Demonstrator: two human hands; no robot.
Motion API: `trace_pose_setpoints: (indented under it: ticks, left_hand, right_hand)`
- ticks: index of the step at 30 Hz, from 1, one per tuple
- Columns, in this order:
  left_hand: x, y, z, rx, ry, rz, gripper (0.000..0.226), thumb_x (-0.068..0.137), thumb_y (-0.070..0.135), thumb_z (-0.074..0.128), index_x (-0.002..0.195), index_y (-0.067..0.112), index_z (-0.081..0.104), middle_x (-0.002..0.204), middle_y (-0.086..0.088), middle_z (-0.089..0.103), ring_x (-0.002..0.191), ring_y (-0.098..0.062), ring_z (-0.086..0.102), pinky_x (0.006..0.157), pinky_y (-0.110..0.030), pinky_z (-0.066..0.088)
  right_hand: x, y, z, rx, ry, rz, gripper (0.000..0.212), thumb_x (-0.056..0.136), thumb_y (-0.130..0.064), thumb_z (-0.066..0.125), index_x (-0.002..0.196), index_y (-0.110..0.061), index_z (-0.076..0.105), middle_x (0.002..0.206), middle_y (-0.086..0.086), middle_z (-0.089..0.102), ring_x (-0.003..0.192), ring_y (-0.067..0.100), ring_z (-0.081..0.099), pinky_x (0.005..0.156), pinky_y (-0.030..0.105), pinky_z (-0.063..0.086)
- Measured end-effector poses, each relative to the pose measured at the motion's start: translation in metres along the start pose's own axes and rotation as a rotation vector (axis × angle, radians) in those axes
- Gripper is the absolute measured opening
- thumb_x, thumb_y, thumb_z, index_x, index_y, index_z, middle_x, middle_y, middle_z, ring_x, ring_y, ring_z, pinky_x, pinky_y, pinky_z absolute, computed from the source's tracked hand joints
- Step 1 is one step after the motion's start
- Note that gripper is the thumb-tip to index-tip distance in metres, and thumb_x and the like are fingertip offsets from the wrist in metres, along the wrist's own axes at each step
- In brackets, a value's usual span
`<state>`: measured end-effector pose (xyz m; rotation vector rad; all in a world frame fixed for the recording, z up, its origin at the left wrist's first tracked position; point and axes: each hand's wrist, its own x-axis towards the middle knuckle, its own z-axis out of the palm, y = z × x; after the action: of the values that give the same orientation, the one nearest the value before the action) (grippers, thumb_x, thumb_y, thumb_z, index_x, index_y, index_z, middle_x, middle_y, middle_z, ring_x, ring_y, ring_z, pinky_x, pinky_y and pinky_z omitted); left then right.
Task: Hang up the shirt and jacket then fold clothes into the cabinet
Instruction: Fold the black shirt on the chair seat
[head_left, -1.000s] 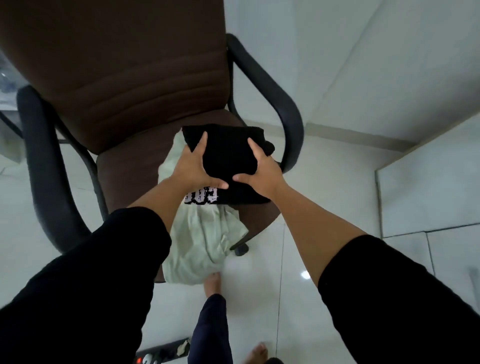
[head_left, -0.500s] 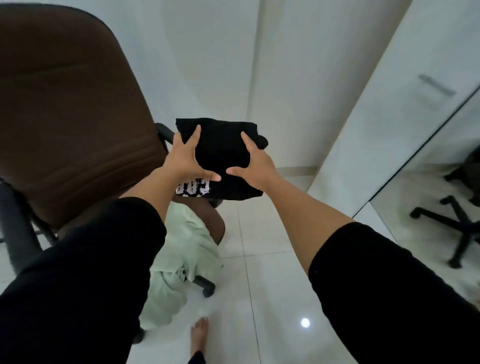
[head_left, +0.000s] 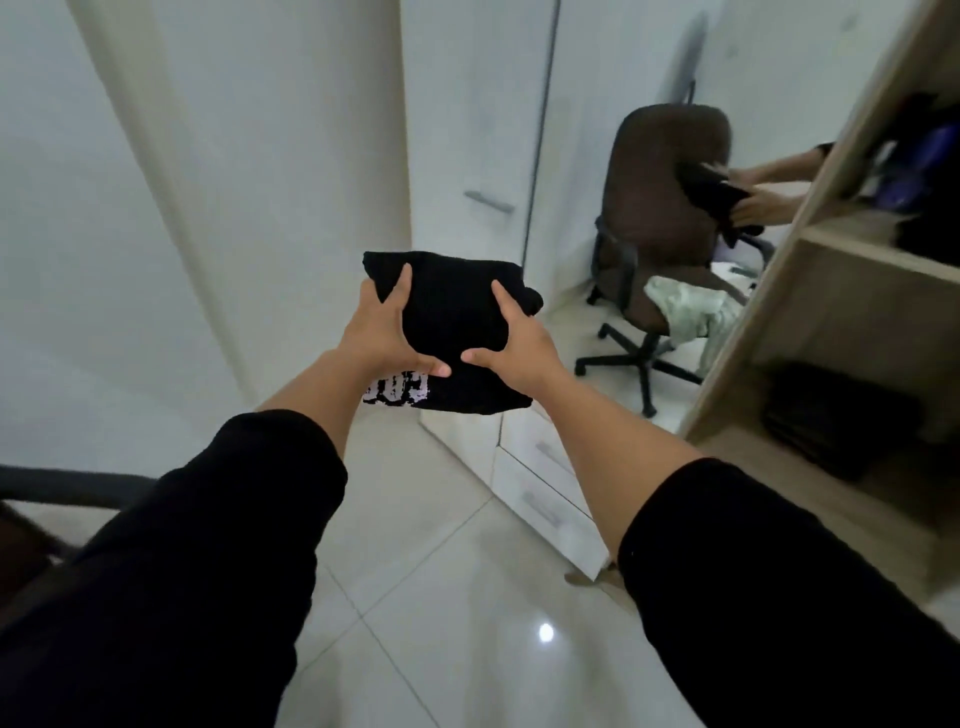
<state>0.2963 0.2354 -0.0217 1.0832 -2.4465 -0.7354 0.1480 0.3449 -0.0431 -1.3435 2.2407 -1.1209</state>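
Now that we have turned from the chair, where the bundle sat 1 second ago, the open cabinet (head_left: 852, 332) stands at our right: carrying has begun, shelving not yet. Item 1: folded black shirt (head_left: 452, 317), a compact square bundle, white printed lettering showing at its lower left edge, held in the air before us, near the mirrored door (head_left: 649, 156). Our 2 hands clamp it from either side: left hand (head_left: 382, 327) with thumb underneath, right hand (head_left: 519, 340) likewise. Item 2: pale green garment (head_left: 691, 306), seen only in the mirror, still draped on the chair.
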Motion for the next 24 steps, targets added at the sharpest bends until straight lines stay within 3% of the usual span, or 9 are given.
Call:
trace_pose_setpoints:
  ticks: [8, 12, 20, 24]
  left_hand:
    - [0.046, 0.120, 0.088, 0.011, -0.222, 0.339, 0.139, 0.049, 0.045, 0.090, 0.149, 0.035, -0.007, 0.153, -0.011, 0.002, 0.143, -0.029, 0.016, 0.114, -0.042, 0.027]
    - [0.040, 0.170, 0.136, 0.003, -0.339, 0.490, 0.136, 0.053, 0.046, 0.088, 0.150, 0.033, -0.007, 0.155, -0.011, -0.003, 0.145, -0.030, 0.010, 0.114, -0.041, 0.023]
    - [0.021, 0.253, 0.248, 0.027, -0.561, 0.659, 0.136, 0.055, 0.049, 0.086, 0.148, 0.036, -0.012, 0.156, -0.017, -0.010, 0.146, -0.033, 0.006, 0.113, -0.044, 0.025]
    - [0.028, 0.285, 0.312, 0.048, -0.640, 0.713, 0.133, 0.059, 0.045, 0.085, 0.149, 0.035, -0.013, 0.156, -0.018, -0.012, 0.145, -0.034, 0.009, 0.113, -0.043, 0.025]
  right_hand:
    - [-0.049, 0.073, -0.105, -0.057, 0.339, 0.285, 0.105, 0.072, -0.036, 0.079, 0.149, -0.038, 0.008, 0.143, 0.013, 0.043, 0.133, 0.029, 0.040, 0.108, 0.046, 0.037]
    - [-0.091, 0.111, -0.140, -0.126, 0.473, 0.415, 0.103, 0.074, -0.035, 0.078, 0.151, -0.034, 0.009, 0.143, 0.012, 0.044, 0.133, 0.028, 0.038, 0.107, 0.039, 0.035]
    - [-0.161, 0.199, -0.191, -0.112, 0.596, 0.657, 0.101, 0.078, -0.034, 0.075, 0.151, -0.036, 0.005, 0.151, 0.012, 0.034, 0.142, 0.029, 0.024, 0.111, 0.041, 0.028]
    - [-0.171, 0.258, -0.214, -0.125, 0.603, 0.741, 0.101, 0.078, -0.036, 0.075, 0.151, -0.035, 0.006, 0.151, 0.014, 0.032, 0.137, 0.030, 0.033, 0.108, 0.037, 0.032]
